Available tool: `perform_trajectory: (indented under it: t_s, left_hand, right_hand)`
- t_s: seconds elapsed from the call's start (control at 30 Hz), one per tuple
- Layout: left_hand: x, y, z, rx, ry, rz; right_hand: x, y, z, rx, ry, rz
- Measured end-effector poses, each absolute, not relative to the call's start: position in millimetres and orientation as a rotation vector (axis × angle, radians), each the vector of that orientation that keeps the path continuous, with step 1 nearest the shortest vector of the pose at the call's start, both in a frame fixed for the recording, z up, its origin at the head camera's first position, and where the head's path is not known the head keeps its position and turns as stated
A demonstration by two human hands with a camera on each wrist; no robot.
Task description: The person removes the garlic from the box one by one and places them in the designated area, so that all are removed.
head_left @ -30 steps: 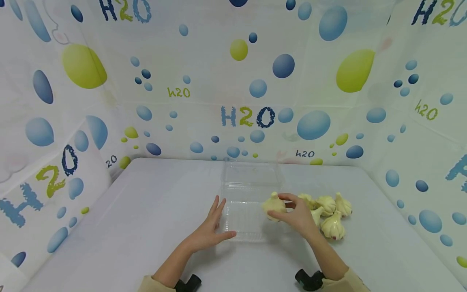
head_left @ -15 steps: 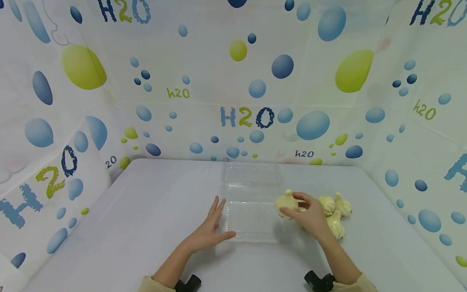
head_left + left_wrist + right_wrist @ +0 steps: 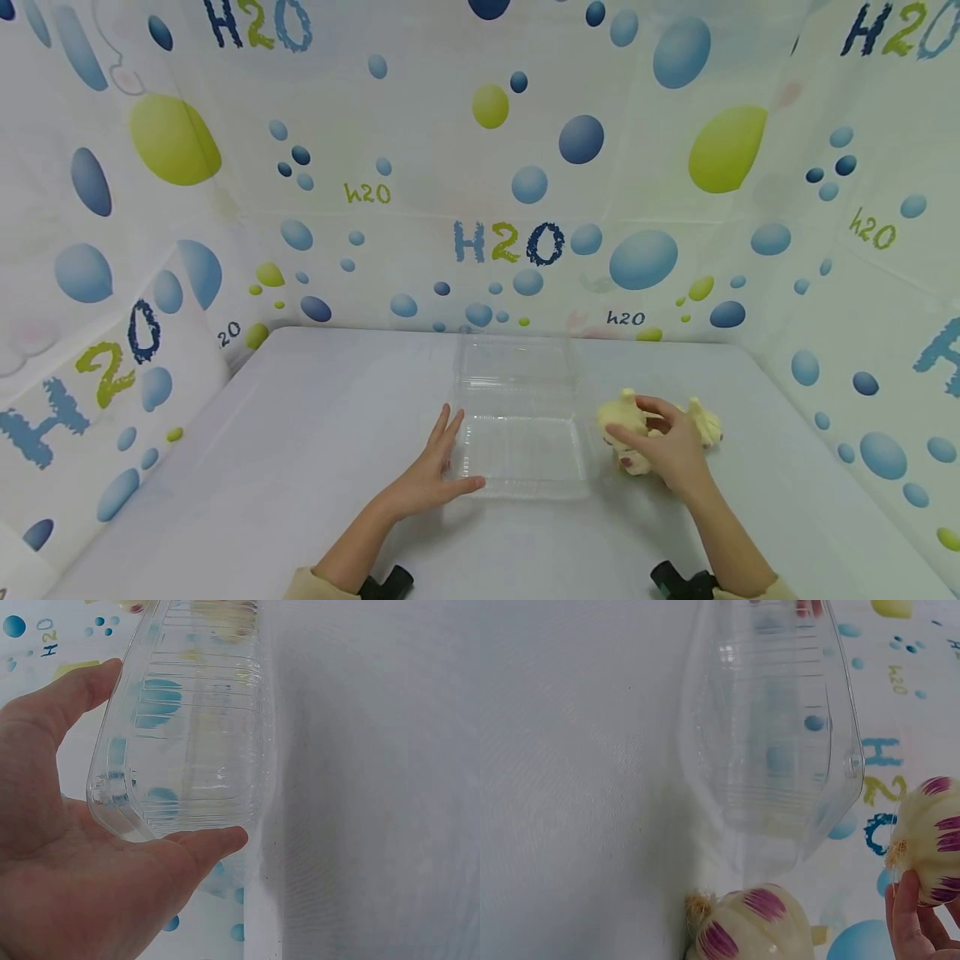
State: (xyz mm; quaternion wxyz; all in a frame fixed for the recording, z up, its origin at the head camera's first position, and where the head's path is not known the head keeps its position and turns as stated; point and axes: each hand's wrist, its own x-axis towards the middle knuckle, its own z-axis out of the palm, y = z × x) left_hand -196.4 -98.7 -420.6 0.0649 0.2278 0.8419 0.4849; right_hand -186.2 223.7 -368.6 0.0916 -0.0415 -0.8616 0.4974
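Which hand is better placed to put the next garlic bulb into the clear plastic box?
The right hand, probably. It already rests on the garlic bulbs, just right of the clear plastic box, and holds one bulb at its fingertips. The left hand lies flat against the box's left edge, steadying it, away from the bulbs.

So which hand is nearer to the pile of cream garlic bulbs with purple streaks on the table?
Right. The right hand is on the garlic pile, holding one bulb. The left hand is across the clear plastic clamshell container, touching its left edge.

Head view high, facing forward-down; wrist views close, low; all share clear tray (image 3: pixel 521 446).
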Motion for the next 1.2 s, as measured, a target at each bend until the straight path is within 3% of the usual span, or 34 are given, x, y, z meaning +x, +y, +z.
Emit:
perform_trajectory:
  t_s: [0.4, 0.7, 0.97, 1.2]
  left_hand:
    - [-196.1, -98.6, -420.3, 0.690, 2.543, 1.463]
    - [-196.4, -99.5, -420.7, 0.699, 2.538, 1.468]
    - [-196.7, -99.6, -421.3, 0.692, 2.543, 1.462]
    - [-197.5, -99.8, -422.7, 0.685, 2.541, 1.471]
  right_hand:
    - [-233.8, 293.8, -452.6, -0.083, -2.460, 1.344]
    - [-216.9, 307.5, -434.4, -0.066, -2.443, 1.426]
    - [-227.0, 339.6, -466.4, -0.182, -2.391, 1.289]
    - [-222.2, 359.4, -469.4, -0.266, -2.395, 1.184]
